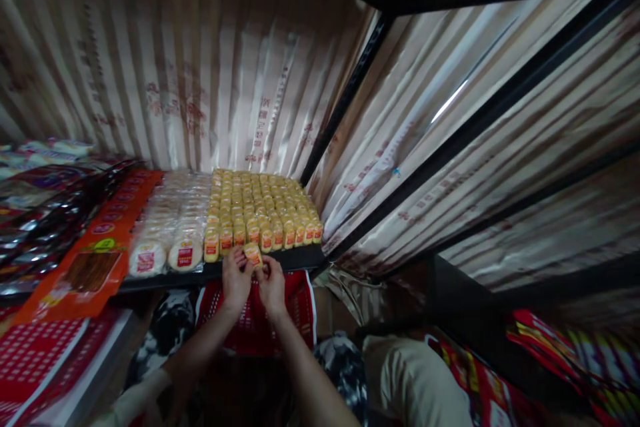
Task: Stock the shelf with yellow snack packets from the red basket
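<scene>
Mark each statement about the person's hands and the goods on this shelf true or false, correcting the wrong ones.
1. The left hand and right hand hold one small yellow packet. True.
2. The right hand is resting on a white disc. False: it is on the small yellow packet.
3. In the picture, the white round packets lie between the orange package and the yellow rows. True.
4. No part of the orange package overhangs. False: its near end reaches past the black shelf edge.
</scene>
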`<state>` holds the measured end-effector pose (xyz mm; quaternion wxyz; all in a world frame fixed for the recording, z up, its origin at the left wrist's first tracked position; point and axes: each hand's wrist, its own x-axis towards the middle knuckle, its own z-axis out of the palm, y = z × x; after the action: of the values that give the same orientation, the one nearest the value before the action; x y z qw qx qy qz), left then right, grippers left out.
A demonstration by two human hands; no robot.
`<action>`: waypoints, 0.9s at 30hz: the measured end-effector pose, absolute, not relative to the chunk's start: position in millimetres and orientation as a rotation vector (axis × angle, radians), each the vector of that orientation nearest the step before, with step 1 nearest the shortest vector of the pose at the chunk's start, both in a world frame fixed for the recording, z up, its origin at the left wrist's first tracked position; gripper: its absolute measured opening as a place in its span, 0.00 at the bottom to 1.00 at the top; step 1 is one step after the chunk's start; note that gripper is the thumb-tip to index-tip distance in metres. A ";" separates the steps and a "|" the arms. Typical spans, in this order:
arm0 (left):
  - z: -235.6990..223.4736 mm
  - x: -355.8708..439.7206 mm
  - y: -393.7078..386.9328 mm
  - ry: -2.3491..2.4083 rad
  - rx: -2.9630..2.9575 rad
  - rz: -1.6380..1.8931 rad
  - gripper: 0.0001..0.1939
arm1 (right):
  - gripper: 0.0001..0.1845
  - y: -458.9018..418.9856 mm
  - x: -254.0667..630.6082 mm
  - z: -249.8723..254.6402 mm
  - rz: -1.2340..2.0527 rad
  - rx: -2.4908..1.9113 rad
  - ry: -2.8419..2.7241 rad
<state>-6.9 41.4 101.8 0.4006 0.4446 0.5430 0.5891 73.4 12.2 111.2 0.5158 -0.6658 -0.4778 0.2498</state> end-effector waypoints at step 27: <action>106.4 -6.9 51.4 1.645 1.659 1.267 0.13 | 0.08 38.6 70.9 103.7 0.296 -1.825 -1.272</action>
<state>-6.9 51.4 106.4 0.2395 0.6061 0.6008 0.4629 70.9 38.6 103.7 0.4337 -0.7329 -0.5105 0.1190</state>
